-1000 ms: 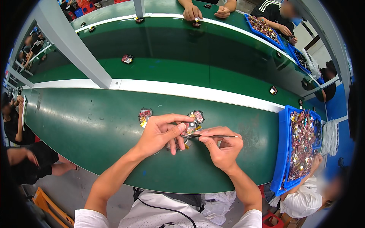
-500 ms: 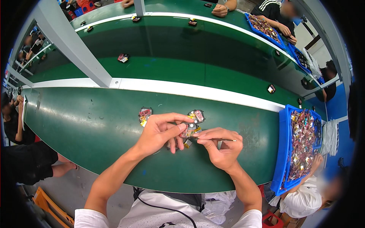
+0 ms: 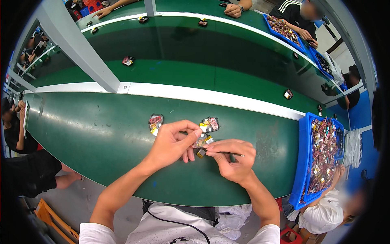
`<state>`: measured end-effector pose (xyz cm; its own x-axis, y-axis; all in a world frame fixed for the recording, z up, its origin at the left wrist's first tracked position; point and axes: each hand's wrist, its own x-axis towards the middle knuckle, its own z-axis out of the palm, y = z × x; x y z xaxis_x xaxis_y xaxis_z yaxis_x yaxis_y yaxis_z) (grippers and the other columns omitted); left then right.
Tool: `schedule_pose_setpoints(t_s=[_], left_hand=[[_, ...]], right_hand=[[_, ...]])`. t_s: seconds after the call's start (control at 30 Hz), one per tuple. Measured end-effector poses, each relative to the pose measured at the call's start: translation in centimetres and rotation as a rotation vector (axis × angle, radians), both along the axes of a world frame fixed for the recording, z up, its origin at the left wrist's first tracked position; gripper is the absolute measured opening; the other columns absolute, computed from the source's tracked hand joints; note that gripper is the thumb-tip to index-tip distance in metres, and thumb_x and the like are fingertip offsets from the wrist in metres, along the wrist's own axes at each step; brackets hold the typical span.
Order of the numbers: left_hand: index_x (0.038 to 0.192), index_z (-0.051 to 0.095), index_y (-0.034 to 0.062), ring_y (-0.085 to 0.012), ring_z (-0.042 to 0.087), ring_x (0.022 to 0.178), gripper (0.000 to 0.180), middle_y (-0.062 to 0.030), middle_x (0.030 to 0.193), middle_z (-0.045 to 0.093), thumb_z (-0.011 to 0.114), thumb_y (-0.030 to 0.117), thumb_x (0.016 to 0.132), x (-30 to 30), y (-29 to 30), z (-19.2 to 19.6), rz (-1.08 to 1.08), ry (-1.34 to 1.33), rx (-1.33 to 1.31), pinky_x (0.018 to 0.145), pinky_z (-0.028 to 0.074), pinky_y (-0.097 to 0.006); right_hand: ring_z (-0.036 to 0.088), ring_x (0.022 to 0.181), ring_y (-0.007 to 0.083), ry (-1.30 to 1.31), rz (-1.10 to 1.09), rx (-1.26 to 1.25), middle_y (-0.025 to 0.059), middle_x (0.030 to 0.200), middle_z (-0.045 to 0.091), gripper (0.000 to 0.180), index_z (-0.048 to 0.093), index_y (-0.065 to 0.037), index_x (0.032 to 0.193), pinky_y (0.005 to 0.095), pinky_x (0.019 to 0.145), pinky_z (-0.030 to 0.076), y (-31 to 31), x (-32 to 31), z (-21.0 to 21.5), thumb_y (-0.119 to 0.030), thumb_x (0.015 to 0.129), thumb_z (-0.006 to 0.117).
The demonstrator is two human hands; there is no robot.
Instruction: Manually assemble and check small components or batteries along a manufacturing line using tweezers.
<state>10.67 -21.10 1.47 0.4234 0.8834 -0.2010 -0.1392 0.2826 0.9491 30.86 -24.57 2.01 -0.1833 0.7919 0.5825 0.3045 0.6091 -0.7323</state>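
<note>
My left hand (image 3: 167, 143) is closed on a small electronic assembly (image 3: 204, 140), a dark shell with a red circuit board and a silver-and-yellow part, partly hidden by fingers. In my right hand (image 3: 236, 162) is a thin dark rod-like tool (image 3: 232, 153), pinched with its tip at the assembly's lower edge; its exact kind is too small to tell. Beyond my fingers lies a similar open assembly (image 3: 210, 124) on the green table. Another open assembly (image 3: 155, 124) rests left of it. Just under my hands a further piece (image 3: 200, 153) shows in part.
A blue tray (image 3: 300, 162) heaped with small red-wired parts stands at the table's right end. Past a white rail (image 3: 203, 100) runs a green belt (image 3: 178, 75) carrying spaced dark assemblies. A grey post (image 3: 77, 44) rises at left. Other people sit around, one beside the tray.
The assemblies on the belt have shifted slightly left. My right hand has moved a little left, and the tool's angle has changed. Across the belt, another person's arm reaches further in.
</note>
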Motion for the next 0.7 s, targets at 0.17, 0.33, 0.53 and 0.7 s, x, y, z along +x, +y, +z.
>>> schedule_pose_setpoints(t_s=[0.17, 0.33, 0.53, 0.7], left_hand=[[0.120, 0.064, -0.0086, -0.0135, 0.068, 0.058, 0.027, -0.0118, 0.083, 0.070, 0.063, 0.011, 0.101, -0.21, 0.09, 0.12, -0.044, 0.004, -0.031, 0.044, 0.052, -0.024], [0.125, 0.064, -0.0069, -0.0127, 0.068, 0.061, 0.030, -0.0106, 0.078, 0.071, 0.065, 0.010, 0.100, -0.45, 0.27, 0.59, -0.123, -0.021, -0.021, 0.046, 0.052, -0.024], [0.125, 0.064, -0.0066, -0.0122, 0.067, 0.060, 0.029, -0.0098, 0.074, 0.070, 0.065, 0.008, 0.099, -0.18, 0.07, 0.48, -0.088, -0.012, -0.044, 0.047, 0.052, -0.024], [0.123, 0.064, -0.0064, -0.0113, 0.064, 0.057, 0.027, -0.0087, 0.070, 0.068, 0.063, 0.007, 0.100, -0.19, -0.05, 0.27, -0.071, 0.003, -0.031, 0.046, 0.050, -0.024]], right_hand=[[0.054, 0.044, 0.0081, 0.010, -0.039, -0.091, 0.0082, 0.084, 0.078, 0.013, 0.076, -0.004, 0.084, 0.0214, 0.044, 0.041, -0.18, 0.26, 0.15, 0.006, 0.077, 0.079], [0.049, 0.043, 0.0044, 0.037, -0.081, -0.126, 0.0069, 0.084, 0.078, 0.010, 0.077, -0.003, 0.085, 0.0205, 0.043, 0.036, -0.24, 0.46, 0.04, 0.004, 0.078, 0.080], [0.044, 0.045, 0.0004, 0.151, -0.137, -0.276, 0.0017, 0.077, 0.074, 0.006, 0.077, 0.000, 0.087, 0.0214, 0.044, 0.029, -0.45, 0.50, -0.59, 0.001, 0.082, 0.081], [0.044, 0.046, -0.0003, 0.185, -0.143, -0.302, 0.0011, 0.076, 0.073, 0.007, 0.076, 0.000, 0.088, 0.0214, 0.044, 0.028, -0.58, 0.32, -0.80, 0.001, 0.083, 0.081]])
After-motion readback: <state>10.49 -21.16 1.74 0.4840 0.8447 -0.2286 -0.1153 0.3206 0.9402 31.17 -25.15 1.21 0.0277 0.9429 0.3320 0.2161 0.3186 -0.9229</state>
